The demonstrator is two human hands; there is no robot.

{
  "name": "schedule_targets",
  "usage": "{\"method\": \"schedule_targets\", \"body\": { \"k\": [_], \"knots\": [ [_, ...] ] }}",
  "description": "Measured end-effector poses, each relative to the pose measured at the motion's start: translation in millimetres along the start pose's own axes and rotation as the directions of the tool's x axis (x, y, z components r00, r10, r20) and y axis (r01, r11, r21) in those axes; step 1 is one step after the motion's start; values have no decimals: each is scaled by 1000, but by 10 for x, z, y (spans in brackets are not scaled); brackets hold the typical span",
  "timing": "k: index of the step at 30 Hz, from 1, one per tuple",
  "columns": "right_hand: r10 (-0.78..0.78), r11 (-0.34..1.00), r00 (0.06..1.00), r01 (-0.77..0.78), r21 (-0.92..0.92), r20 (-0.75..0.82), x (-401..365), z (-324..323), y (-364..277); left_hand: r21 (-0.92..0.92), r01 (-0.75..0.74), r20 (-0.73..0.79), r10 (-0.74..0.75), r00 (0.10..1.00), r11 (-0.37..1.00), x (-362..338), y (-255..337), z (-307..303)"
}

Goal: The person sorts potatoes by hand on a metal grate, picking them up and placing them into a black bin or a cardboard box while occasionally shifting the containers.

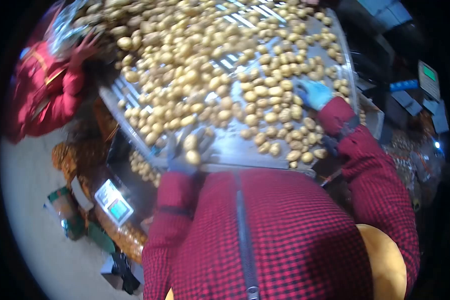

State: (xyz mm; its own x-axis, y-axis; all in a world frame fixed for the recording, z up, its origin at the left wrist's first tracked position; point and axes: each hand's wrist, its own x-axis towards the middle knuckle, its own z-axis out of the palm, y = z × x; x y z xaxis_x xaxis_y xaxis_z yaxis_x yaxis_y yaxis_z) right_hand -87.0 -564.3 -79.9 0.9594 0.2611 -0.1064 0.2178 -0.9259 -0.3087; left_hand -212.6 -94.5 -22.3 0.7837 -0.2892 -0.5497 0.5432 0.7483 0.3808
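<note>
A metal sorting table (235, 147) tilts across the view, covered with several pale yellow potatoes (210, 65). My left hand (182, 152), in a grey-blue glove, is at the table's near edge with its fingers closed on two potatoes (191, 150). My right hand (314, 94), in a light blue glove, rests among the potatoes near the right edge; whether it holds one cannot be told. Both my sleeves are red and black check.
Another person in red (45, 95) reaches a hand (85, 47) onto the table's far left end. Below the table stand a weighing scale with a display (114, 204), orange net sacks of potatoes (120, 235) and a second scale (429, 77) at right.
</note>
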Motion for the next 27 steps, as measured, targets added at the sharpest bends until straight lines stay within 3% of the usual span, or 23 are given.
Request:
{"method": "schedule_targets", "body": {
  "k": [2, 4, 5, 6, 9, 12, 13, 16, 17, 20, 21, 26, 27],
  "knots": [
    [113, 990, 993, -114, 78, 17, -227, -114, -68, -158, 9, 159, 17, 987, 987, 82, -33, -203],
    [277, 942, 958, -285, 175, 73, -375, -121, -53, -165, -21, 130, 43, 991, 986, 39, -43, -112],
    [297, 938, 954, -298, 179, 35, -459, -146, -100, -151, -27, 115, 45, 992, 988, 32, -55, -90],
    [324, 888, 946, -307, 343, 9, -509, -93, -72, -136, -35, 101, 49, 994, 990, 29, -58, -70],
    [434, 589, 901, -264, 764, -24, -610, 222, 78, -169, -32, 130, 54, 990, 985, 35, -57, -107],
    [554, 56, 812, -256, 965, 183, -678, -126, -571, -200, 12, 201, 29, 979, 980, 3, -47, -125],
    [454, -17, 869, -211, 977, 196, -677, -141, -637, -203, 30, 228, 18, 973, 979, 0, -42, -120],
    [388, -121, 873, -268, 956, 294, -578, -241, -1105, -294, 55, 184, 0, 983, 954, 20, -29, -152],
    [374, -56, 892, -252, 966, 254, -536, -301, -1335, -542, 144, 254, -2, 967, 828, 41, -60, -204],
    [155, -148, 942, -276, 950, 298, -386, -283, -1686, -347, 25, 94, 8, 996, 938, -1, -10, -45],
    [111, -92, 941, -312, 946, 321, -351, -287, -1816, -274, 3, 129, 34, 991, 962, -49, 2, 32],
    [-159, 173, 911, -353, 920, 380, -215, -183, -2440, -274, 5, 122, 29, 992, 962, -90, -36, 76],
    [-316, 396, 938, -5, 918, 141, -237, -137, -2502, -274, 18, 145, 23, 989, 962, -93, -45, 81]
  ]
}}
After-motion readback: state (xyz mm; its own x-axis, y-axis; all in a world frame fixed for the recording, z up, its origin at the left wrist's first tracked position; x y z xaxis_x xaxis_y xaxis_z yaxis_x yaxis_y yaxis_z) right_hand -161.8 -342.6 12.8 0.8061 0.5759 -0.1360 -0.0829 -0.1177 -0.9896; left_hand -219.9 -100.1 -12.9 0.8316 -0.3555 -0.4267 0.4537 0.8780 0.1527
